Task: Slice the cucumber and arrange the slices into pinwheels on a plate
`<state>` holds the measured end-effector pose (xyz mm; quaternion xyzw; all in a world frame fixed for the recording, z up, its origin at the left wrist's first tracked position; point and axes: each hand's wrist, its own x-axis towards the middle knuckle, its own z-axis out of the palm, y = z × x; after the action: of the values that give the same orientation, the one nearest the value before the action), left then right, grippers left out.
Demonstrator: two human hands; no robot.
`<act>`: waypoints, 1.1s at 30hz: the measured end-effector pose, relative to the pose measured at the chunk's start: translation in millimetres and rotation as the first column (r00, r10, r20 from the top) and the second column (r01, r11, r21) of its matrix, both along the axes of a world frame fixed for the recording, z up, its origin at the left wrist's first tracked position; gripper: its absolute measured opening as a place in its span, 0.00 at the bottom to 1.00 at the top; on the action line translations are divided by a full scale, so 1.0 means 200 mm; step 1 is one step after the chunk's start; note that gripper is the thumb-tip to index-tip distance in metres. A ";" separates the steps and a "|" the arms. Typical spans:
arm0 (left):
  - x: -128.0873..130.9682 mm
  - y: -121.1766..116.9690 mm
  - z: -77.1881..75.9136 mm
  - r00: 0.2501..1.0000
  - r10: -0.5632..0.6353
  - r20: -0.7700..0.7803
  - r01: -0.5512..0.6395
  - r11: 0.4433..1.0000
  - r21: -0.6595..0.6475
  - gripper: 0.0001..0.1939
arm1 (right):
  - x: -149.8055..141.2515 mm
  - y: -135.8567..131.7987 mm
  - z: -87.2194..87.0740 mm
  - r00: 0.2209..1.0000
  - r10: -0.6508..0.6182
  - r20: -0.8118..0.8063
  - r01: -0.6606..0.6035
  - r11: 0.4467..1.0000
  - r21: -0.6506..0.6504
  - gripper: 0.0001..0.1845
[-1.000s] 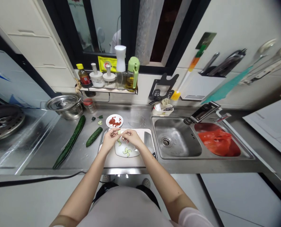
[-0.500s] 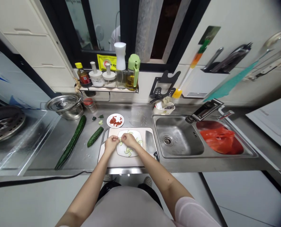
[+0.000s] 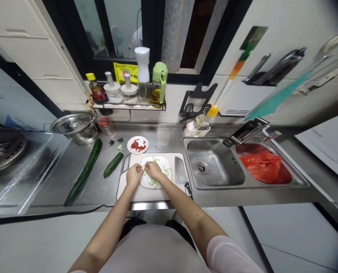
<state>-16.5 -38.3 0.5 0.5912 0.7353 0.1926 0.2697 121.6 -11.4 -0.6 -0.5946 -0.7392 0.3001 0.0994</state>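
Observation:
A white squarish plate (image 3: 159, 176) lies on a light cutting board (image 3: 135, 195), with thin cucumber slices (image 3: 153, 184) set in curled clusters around its rim. At the plate's left side, my left hand (image 3: 134, 175) is closed, its fingertips pinching at a pale green cucumber slice. My right hand (image 3: 154, 170) meets it there from the right, thumb and fingers also pinched on a slice; the fingers partly hide these pieces. A kitchen knife (image 3: 180, 170) rests on the board's right side. Behind the board stands a small white dish (image 3: 138, 145) of chopped red bits.
Left of the board lie a short cut cucumber (image 3: 113, 165), a long cucumber (image 3: 83, 172) and a few cucumber scraps (image 3: 119, 146). A lidded steel pot (image 3: 85, 134) stands farther back. On the right is a sink (image 3: 217, 167) with a red plastic bag (image 3: 261, 167).
Both hands stay at the plate's left side, with only slight finger movement. The view has shifted a little; the objects on the counter keep their places.

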 end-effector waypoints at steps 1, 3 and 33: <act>0.00 0.00 0.00 1.000 -0.011 -0.013 0.011 1.000 0.004 0.08 | 0.00 0.00 0.00 1.000 0.007 0.006 -0.007 1.000 0.005 0.06; 0.00 0.00 -0.01 0.998 -0.035 -0.043 0.035 0.999 0.015 0.08 | 0.00 0.01 -0.01 1.000 0.023 0.016 -0.023 1.000 0.017 0.06; -0.01 0.05 -0.01 0.990 -0.074 -0.119 0.067 0.996 -0.056 0.10 | 0.01 -0.04 0.01 0.977 0.072 0.201 -0.097 0.988 0.120 0.09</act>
<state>-18.3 -29.0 -1.3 0.6201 0.7337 0.1277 0.2467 123.6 -19.4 2.0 -0.5815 -0.7880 0.1955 0.0515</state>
